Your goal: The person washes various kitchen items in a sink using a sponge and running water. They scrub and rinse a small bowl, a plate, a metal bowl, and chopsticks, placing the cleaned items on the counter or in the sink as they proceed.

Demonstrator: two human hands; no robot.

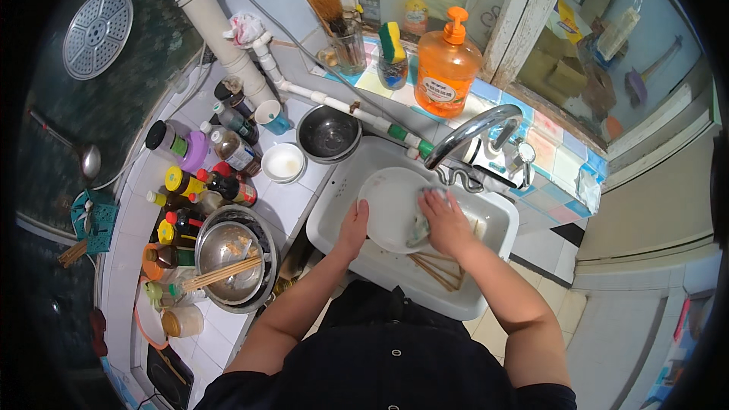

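A white round plate is tilted over the white sink. My left hand grips its left edge, the thumb side on the rim. At the plate's right side my right hand presses a pale greenish dishcloth against the surface, fingers bent over it. Part of the cloth is hidden under the fingers. Below the plate, several wooden chopsticks lie in the sink.
A chrome faucet arches over the sink's far side. On the ledge stand an orange pump bottle and a glass with a sponge. To the left are a dark bowl, a white bowl, stacked metal bowls and several bottles.
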